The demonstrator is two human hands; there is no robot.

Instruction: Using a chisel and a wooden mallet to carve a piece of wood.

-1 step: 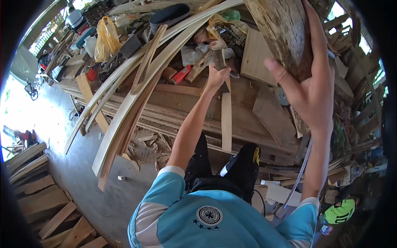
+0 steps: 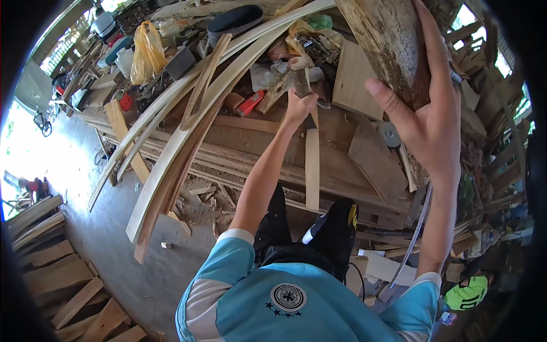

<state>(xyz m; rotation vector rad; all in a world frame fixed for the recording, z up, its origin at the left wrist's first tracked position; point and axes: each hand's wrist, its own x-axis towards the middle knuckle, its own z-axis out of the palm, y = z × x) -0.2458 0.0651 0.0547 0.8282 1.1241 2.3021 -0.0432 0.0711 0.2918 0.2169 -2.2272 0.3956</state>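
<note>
Near the upper right, my right hand (image 2: 428, 128) holds a thick weathered log (image 2: 393, 45), with grey, rough grain. The thumb spreads on its left side and the long fingers stretch along its right; the palm hides part of it. Over the bench, my left hand (image 2: 300, 105) is closed around a brown, block-like wooden tool (image 2: 301, 80); its exact kind is not clear. A pale flat wooden strip (image 2: 312, 171) runs from below that hand over the bench's near edge.
Long bent wooden strips (image 2: 171, 165) jut off the bench (image 2: 256, 148) at left. A red box (image 2: 250, 104), flat boards (image 2: 356, 80) and a yellow bag (image 2: 146, 54) lie among the clutter. Planks (image 2: 62, 273) are stacked at lower left. Someone in a green shirt (image 2: 467, 293) is at lower right.
</note>
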